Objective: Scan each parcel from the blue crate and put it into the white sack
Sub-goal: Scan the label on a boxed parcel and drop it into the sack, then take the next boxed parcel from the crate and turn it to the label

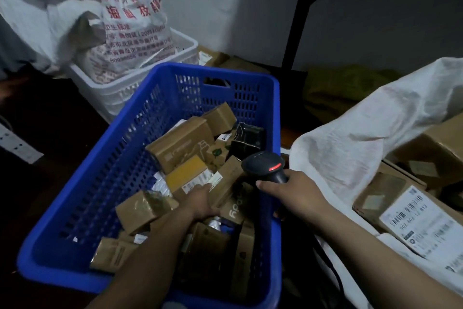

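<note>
The blue crate (120, 158) fills the middle of the head view and holds several small brown cardboard parcels and a black one (248, 139). My left hand (200, 202) reaches down into the crate and grips a brown parcel (231, 183) with a white label at its top. My right hand (293, 192) holds a black barcode scanner (263, 165) over the crate's right rim, its red light lit, head pointing toward the parcels. The white sack (350, 138) lies open at the right with larger labelled boxes (413, 218) inside.
A white plastic crate (120, 88) stands behind the blue one, carrying a printed white bag (130, 20). A dark pole (295, 20) rises at the back by the wall. Olive-green bundles (338, 88) lie behind the sack. The floor at the left is dark.
</note>
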